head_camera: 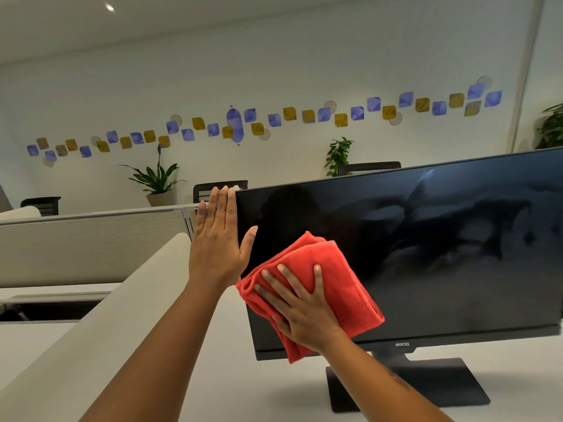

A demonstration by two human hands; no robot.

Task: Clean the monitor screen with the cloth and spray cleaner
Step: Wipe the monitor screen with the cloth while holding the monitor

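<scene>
The folded red cloth, soft and light, is pressed flat against the lower left of the monitor by the spread right hand. The screen is judged fragile and its stand light, so it is steadied at its left edge by the open, empty left hand; the spray cleaner is not seen.

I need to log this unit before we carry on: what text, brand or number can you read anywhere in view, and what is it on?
"BenQ", on the lower bezel of the monitor, just above the stand neck; it appears mirrored in this view.

No other text shows: none on the red cloth, the dark screen or the stand base. The wall decals are coloured shapes, no lettering.
</scene>
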